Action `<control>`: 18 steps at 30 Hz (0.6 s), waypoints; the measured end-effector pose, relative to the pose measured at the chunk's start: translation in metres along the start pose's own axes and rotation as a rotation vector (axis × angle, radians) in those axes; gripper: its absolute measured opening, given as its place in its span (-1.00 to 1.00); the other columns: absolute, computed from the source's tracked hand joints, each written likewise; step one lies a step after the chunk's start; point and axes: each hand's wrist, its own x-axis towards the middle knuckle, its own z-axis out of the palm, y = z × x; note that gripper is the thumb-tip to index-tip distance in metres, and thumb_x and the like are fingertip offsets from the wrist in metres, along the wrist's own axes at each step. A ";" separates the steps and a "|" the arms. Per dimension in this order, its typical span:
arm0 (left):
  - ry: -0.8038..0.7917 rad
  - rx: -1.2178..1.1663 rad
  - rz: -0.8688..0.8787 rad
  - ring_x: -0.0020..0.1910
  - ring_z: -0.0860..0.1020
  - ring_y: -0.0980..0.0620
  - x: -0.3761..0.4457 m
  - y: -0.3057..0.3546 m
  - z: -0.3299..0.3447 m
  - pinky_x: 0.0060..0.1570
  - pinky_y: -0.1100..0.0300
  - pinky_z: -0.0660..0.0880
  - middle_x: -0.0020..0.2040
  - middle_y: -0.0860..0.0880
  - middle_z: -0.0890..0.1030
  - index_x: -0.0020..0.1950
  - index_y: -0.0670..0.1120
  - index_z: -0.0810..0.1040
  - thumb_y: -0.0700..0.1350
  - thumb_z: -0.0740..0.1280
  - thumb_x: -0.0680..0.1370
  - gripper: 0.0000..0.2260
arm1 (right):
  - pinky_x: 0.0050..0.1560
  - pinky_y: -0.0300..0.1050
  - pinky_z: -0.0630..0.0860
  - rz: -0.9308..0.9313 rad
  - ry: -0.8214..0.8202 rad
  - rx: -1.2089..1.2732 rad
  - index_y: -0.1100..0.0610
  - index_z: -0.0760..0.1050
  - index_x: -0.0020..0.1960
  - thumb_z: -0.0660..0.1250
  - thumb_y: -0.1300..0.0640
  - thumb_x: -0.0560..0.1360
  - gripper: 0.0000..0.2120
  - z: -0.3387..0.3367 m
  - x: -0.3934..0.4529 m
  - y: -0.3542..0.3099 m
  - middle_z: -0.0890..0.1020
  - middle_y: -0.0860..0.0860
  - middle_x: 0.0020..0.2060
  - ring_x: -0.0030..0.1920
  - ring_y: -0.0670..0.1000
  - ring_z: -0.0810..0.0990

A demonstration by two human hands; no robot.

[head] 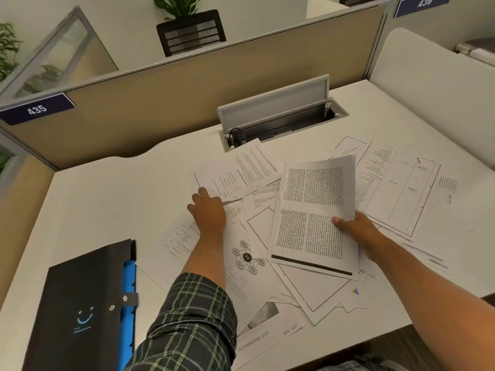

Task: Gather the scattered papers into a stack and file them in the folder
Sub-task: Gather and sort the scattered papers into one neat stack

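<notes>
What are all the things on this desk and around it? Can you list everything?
papers: many, white with black print, scattered over desk
held pages: small bunch, white, lifted in right hand
folder: one, black with blue inside, desk's near left
desk: one, white
cable box: one, grey, lid up, desk's back
partition: one, tan, behind desk
number signs: two, blue, on partition
plant: one, green, beyond partition
left hand: one, reaching onto papers, plaid sleeve
right hand: one, gripping pages

I see a white desk (101,199) with an open cable tray (281,116) at 12 o'clock, a tan partition (187,89) behind, label 435 (37,109) at 10, potted plant (184,20) beyond.
</notes>
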 end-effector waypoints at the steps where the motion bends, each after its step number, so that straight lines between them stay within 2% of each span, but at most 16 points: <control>1: 0.022 -0.036 -0.029 0.15 0.48 -0.16 0.000 0.000 -0.002 0.11 -0.04 0.38 0.19 -0.14 0.52 0.15 -0.09 0.67 -0.30 0.22 0.58 -0.72 | -0.17 -0.01 0.65 0.003 0.003 0.000 0.00 0.54 0.19 0.40 0.12 0.62 -0.83 0.000 0.000 0.000 0.74 0.04 -0.03 -0.05 0.13 0.73; 5: 0.065 -0.217 -0.098 -0.06 0.63 -0.14 -0.002 0.001 -0.007 -0.03 0.08 0.34 -0.02 -0.09 0.70 0.12 -0.06 0.68 -0.29 0.18 0.59 -0.70 | -0.39 -0.12 0.63 0.007 0.017 0.001 -0.07 0.54 0.09 0.41 0.11 0.61 -0.89 0.000 -0.001 -0.001 0.76 -0.05 -0.18 -0.20 0.03 0.76; 8: 0.123 -0.553 -0.226 -0.10 0.65 -0.20 -0.002 0.006 -0.017 -0.14 0.08 0.52 -0.06 -0.17 0.71 0.06 -0.15 0.69 -0.27 0.22 0.58 -0.76 | -0.39 -0.14 0.63 -0.003 0.014 0.017 -0.08 0.54 0.08 0.41 0.12 0.61 -0.88 0.000 -0.002 0.000 0.76 -0.07 -0.18 -0.20 0.01 0.75; 10: 0.118 -0.753 -0.328 -0.03 0.65 -0.20 -0.002 0.012 -0.025 -0.16 0.07 0.60 0.00 -0.16 0.70 0.11 -0.13 0.68 -0.19 0.23 0.60 -0.77 | -0.34 -0.11 0.64 -0.017 0.003 0.022 -0.05 0.55 0.11 0.41 0.13 0.61 -0.87 0.000 -0.003 0.000 0.76 -0.05 -0.14 -0.17 0.02 0.75; 13: 0.115 -1.010 -0.445 0.04 0.63 -0.12 0.002 0.017 -0.037 -0.09 0.09 0.61 0.07 -0.07 0.68 0.17 -0.06 0.66 0.01 0.26 0.63 -0.74 | -0.12 0.00 0.64 -0.033 -0.005 0.033 0.03 0.53 0.22 0.40 0.14 0.62 -0.81 0.001 -0.003 0.000 0.73 0.03 -0.02 -0.06 0.10 0.72; 16: 0.179 -1.103 -0.489 -0.05 0.61 -0.01 0.006 0.022 -0.050 -0.15 0.17 0.57 0.02 0.01 0.65 0.17 -0.06 0.64 0.27 0.35 0.57 -0.57 | -0.06 0.05 0.63 -0.029 -0.004 0.052 0.07 0.50 0.30 0.39 0.14 0.62 -0.74 0.001 -0.005 -0.001 0.71 0.07 0.02 -0.01 0.13 0.70; 18: 0.221 -1.125 -0.511 -0.08 0.62 0.01 0.008 0.023 -0.059 -0.26 0.26 0.49 0.02 0.01 0.66 0.15 -0.06 0.64 0.22 0.43 0.54 -0.61 | -0.07 0.05 0.63 -0.027 -0.004 0.069 0.10 0.50 0.33 0.39 0.15 0.62 -0.71 0.000 -0.007 -0.002 0.70 0.09 0.05 0.00 0.14 0.70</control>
